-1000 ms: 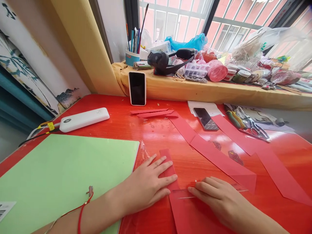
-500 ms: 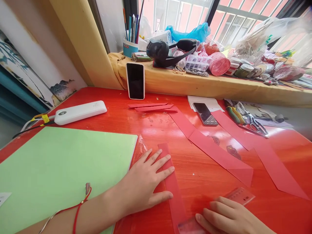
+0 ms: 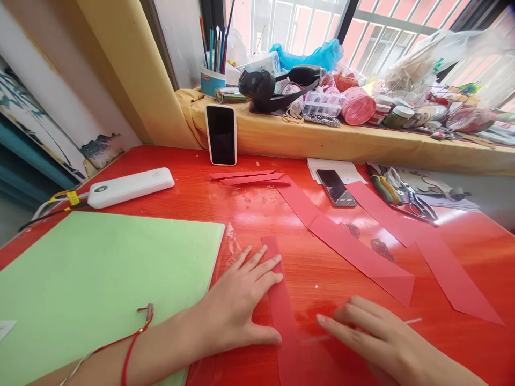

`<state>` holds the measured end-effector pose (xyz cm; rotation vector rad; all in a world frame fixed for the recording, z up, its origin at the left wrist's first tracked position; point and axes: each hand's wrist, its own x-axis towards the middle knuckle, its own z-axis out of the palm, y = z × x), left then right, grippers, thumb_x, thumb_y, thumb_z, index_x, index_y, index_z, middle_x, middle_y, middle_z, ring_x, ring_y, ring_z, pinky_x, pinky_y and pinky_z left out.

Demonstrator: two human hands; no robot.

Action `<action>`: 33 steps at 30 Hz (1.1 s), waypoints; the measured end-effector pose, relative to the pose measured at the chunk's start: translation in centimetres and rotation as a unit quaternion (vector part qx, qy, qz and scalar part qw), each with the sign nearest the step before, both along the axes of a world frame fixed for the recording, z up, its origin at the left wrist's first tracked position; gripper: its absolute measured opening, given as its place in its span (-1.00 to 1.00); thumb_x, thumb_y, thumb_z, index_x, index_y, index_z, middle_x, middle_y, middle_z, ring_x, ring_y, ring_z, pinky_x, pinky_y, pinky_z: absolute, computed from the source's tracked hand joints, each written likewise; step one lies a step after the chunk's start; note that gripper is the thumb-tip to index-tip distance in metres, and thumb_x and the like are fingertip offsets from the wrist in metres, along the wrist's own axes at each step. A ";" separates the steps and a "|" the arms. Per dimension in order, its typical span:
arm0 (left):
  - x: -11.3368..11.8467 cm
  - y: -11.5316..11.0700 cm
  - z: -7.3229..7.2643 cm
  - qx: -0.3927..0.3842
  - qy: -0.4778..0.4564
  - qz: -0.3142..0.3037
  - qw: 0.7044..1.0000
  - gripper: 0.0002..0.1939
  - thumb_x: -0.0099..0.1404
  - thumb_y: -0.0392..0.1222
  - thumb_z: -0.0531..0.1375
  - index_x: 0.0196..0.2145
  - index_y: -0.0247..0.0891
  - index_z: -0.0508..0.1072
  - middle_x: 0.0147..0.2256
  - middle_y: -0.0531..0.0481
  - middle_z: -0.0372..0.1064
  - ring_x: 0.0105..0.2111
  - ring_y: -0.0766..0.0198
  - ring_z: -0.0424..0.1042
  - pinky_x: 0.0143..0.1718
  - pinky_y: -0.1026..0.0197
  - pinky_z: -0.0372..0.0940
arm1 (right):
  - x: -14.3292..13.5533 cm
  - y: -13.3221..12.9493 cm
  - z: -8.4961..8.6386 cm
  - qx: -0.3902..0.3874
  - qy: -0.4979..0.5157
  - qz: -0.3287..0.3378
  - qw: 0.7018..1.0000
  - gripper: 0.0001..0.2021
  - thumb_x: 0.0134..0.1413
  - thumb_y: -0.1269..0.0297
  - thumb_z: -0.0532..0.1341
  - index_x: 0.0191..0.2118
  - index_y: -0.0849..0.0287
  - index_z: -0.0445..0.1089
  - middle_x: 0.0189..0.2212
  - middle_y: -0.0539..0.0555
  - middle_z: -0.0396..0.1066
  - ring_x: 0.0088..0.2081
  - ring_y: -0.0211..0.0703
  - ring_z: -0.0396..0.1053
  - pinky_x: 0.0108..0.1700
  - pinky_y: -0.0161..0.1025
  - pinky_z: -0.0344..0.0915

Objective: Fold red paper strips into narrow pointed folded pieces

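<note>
My left hand (image 3: pixel 237 300) lies flat with its fingers spread, pressing a red paper strip (image 3: pixel 287 343) onto the red table. A red cord bracelet (image 3: pixel 132 343) is around that wrist. To the right of the strip, my right hand (image 3: pixel 370 338) is curled, its index finger pointing toward the strip. It holds a clear ruler (image 3: pixel 316 339), of which only thin, faint edges show on either side of the hand. A stack of light green paper (image 3: pixel 112 262) lies left of the strip, partly under my left forearm.
Red paper strips (image 3: pixel 362 252) lie at the right, with folded ones (image 3: pixel 249 178) farther back. A phone (image 3: pixel 336 187), scissors (image 3: pixel 420 203) and pliers (image 3: pixel 382 187) are at the back right. Another phone (image 3: pixel 221 134) leans on the ledge. A white power bank (image 3: pixel 131 187) with cables sits left.
My right hand has lifted slightly and turned, and the ruler has gone from showing its flat face to showing thin edges. My left hand stays on the strip.
</note>
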<state>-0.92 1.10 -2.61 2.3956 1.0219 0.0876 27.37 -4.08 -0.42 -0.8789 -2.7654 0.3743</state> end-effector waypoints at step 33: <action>-0.4 -3.4 0.6 0.194 -0.089 -0.112 0.970 -0.73 0.49 -0.24 0.07 0.06 -0.24 0.46 0.12 -0.17 0.42 0.09 0.09 0.46 0.10 0.15 0.38 | -3.5 9.0 -1.0 -0.042 -0.120 -0.042 0.991 -0.28 -0.07 0.68 0.09 0.27 0.16 0.31 -0.35 0.05 0.38 -0.41 -0.21 0.33 -0.44 -0.31 0.18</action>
